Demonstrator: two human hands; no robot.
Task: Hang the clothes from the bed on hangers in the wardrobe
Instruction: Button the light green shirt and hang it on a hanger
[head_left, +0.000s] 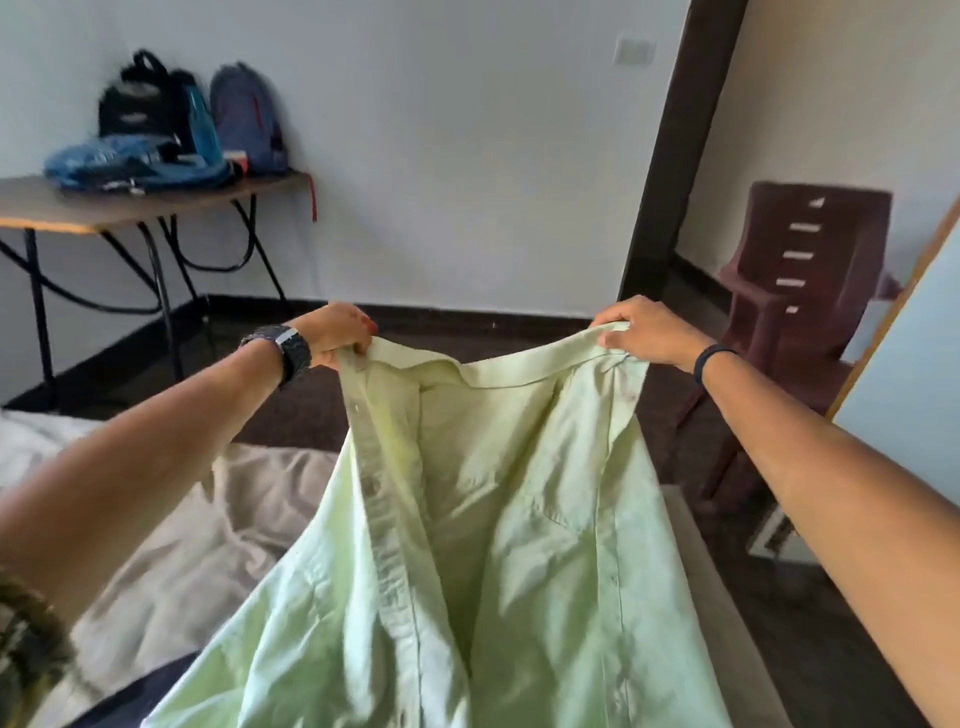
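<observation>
Fingers of the left hand (337, 332) and right hand (641, 330) curl tight round the shoulders of the pale green button-up cotton shirt (467, 545), holding it spread above the beige-sheeted bed (218, 519). It looks light, limp, prone to sag; gripping at the shoulder seams seems wisest for threading a hanger.
</observation>
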